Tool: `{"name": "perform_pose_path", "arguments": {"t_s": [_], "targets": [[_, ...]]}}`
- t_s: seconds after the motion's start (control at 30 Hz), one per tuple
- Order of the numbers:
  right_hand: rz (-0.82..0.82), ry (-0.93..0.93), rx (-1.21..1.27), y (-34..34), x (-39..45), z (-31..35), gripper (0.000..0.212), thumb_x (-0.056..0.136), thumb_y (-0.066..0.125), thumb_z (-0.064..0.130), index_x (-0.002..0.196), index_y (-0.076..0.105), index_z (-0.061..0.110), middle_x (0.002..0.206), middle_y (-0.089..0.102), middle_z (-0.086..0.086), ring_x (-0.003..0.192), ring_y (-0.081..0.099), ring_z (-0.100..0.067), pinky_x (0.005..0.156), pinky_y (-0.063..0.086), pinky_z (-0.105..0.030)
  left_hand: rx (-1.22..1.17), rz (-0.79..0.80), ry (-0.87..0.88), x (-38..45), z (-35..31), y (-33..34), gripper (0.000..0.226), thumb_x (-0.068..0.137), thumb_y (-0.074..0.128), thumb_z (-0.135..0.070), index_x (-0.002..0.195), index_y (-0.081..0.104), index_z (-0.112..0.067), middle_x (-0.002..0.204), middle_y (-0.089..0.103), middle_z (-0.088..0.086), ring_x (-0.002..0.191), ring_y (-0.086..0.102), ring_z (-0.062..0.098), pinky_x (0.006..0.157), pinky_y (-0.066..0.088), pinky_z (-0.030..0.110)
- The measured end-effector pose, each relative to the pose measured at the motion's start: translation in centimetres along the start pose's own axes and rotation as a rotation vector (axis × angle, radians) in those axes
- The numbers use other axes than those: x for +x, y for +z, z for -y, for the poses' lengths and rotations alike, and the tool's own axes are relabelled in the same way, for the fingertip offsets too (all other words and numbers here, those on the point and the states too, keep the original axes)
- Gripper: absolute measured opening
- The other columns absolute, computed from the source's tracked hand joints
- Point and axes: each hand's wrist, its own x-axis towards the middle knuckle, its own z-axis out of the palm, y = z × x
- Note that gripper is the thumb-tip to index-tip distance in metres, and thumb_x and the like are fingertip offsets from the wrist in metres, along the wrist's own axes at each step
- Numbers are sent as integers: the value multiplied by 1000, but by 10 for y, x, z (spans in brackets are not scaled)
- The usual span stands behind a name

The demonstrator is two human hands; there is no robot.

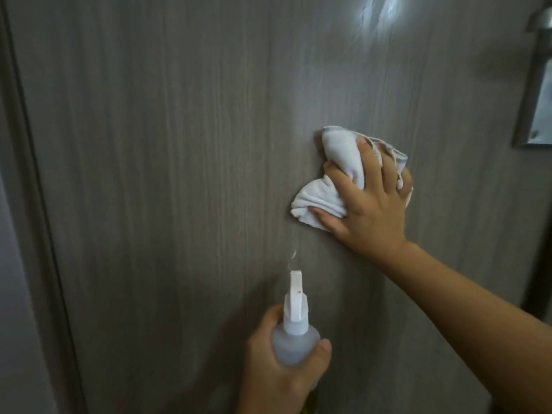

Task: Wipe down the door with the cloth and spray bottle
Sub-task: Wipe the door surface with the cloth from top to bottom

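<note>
Against the door (179, 144), a cloth (334, 171) is pressed by the right hand (370, 201), fingers spread.
Below, the bottle (294, 339) is gripped in the left hand (277, 363); spray could be thrown onto the wrist, or streaks left unwiped.

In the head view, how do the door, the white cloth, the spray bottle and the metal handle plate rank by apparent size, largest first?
1. door, fills nearly the whole view
2. white cloth, partly covered by the right hand
3. spray bottle, partly hidden in the left hand; nearer the camera, so unsure against the cloth
Unranked: metal handle plate, cut off by the frame.
</note>
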Motion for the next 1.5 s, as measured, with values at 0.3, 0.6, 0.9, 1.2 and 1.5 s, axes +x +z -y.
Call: {"name": "perform_pose_path", "arguments": {"t_s": [0.3, 0.6, 0.9, 1.2, 1.5], "targets": [[21, 21, 35, 1, -1, 2, 66, 93, 52, 75, 138, 65, 28, 161, 41, -22, 145, 40, -46, 113, 27, -58, 75, -88, 76, 2, 19, 7, 52, 52, 83, -50, 101, 69, -38, 92, 75, -15, 84, 73, 9, 75, 59, 20], [81, 51, 22, -1, -2, 3, 68, 95, 48, 76, 142, 62, 30, 164, 35, -21, 149, 32, -43, 113, 24, -57, 139, -187, 156, -2, 6, 15, 62, 53, 77, -64, 105, 50, -84, 92, 64, -49, 86, 63, -23, 73, 45, -4], [202, -121, 39, -5, -81, 43, 74, 89, 51, 83, 145, 60, 37, 165, 31, -23, 149, 31, -45, 109, 24, -65, 179, -134, 162, -17, 22, -21, 67, 50, 82, -50, 113, 75, -29, 97, 79, -17, 86, 76, 3, 80, 57, 17], [254, -304, 11, 2, -142, 75, 71, 91, 52, 81, 149, 56, 38, 165, 33, -19, 149, 35, -42, 107, 31, -65, 30, -139, 56, -22, -4, -38, 67, 48, 79, -52, 112, 67, -34, 103, 74, -26, 98, 69, -3, 77, 48, 2], [141, 29, 13, 2, 41, 56, 80, 92, 38, 86, 153, 50, 37, 167, 32, -18, 152, 29, -46, 112, 23, -59, 39, -160, 120, -19, -24, -55, 40, 60, 80, -44, 99, 72, -50, 91, 74, 4, 79, 72, 25, 70, 63, 33]]}}
